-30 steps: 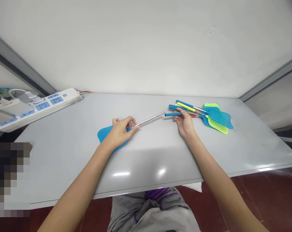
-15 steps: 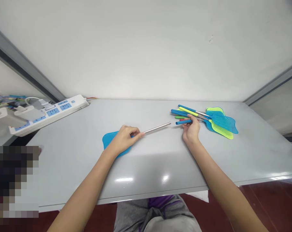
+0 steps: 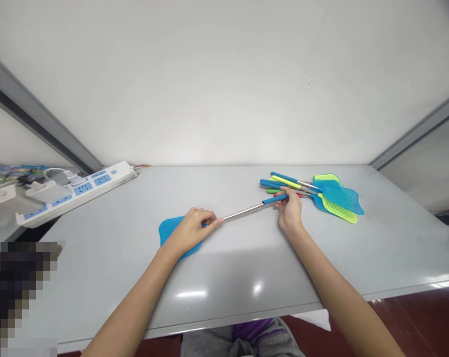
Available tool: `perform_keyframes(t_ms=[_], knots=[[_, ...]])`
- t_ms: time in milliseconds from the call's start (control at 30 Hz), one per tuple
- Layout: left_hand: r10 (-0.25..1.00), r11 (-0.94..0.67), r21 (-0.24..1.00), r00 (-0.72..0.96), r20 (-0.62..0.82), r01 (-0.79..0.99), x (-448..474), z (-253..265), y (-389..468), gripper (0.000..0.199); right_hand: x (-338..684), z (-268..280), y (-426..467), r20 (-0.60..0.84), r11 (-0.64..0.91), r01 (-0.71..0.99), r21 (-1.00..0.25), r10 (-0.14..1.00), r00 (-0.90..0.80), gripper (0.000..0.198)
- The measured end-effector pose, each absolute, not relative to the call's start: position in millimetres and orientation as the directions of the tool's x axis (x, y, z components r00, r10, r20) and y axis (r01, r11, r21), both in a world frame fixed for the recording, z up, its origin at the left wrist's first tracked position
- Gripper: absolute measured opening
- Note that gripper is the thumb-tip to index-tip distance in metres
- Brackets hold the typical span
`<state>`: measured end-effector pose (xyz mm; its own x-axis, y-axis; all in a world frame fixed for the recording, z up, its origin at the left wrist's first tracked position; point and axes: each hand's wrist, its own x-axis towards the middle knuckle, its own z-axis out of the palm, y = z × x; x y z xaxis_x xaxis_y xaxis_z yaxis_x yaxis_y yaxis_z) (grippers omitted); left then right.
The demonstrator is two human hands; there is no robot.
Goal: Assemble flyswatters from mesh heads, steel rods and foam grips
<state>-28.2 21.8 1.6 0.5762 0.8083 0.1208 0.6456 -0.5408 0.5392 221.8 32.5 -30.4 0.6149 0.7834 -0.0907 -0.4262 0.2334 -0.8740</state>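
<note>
My left hand (image 3: 195, 229) is closed around the neck of a blue fly swatter (image 3: 169, 228), whose flat head lies partly hidden under my palm and wrist. From my fingers its silver metal rod (image 3: 243, 212) runs to the right. The rod's far end meets a blue tubular handle grip (image 3: 274, 199), which my right hand (image 3: 290, 212) pinches between thumb and fingers. Just behind the right hand lies a pile of fly swatters (image 3: 339, 201) with blue, yellow-green, green and red parts, their handles pointing left.
A white power strip (image 3: 94, 186) with plugged-in chargers lies at the table's left back. The grey table (image 3: 224, 277) meets a white wall (image 3: 217, 89) behind. A pixelated patch covers the lower left corner. A white sheet (image 3: 315, 319) shows below the table edge.
The gap between the rod and the blue grip has closed; the grip now sits over the rod's end. My right hand moved slightly left. The whole view shifted a little.
</note>
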Motion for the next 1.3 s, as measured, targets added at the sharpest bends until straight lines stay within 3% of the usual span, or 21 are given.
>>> perform_keyframes(t_ms=[1100, 1300], knots=[[0.823, -0.512, 0.543, 0.561, 0.088, 0.666, -26.1, 4.9, 19.9, 0.030, 216.3, -24.8, 30.1, -0.172, 0.185, -0.489, -0.853, 0.784, 0.597, 0.019], [0.819, -0.511, 0.548, 0.568, 0.077, 0.663, -25.5, 3.5, 18.4, 0.030, 214.6, -24.2, 29.6, -0.180, 0.112, -0.505, -0.856, 0.851, 0.493, 0.024]])
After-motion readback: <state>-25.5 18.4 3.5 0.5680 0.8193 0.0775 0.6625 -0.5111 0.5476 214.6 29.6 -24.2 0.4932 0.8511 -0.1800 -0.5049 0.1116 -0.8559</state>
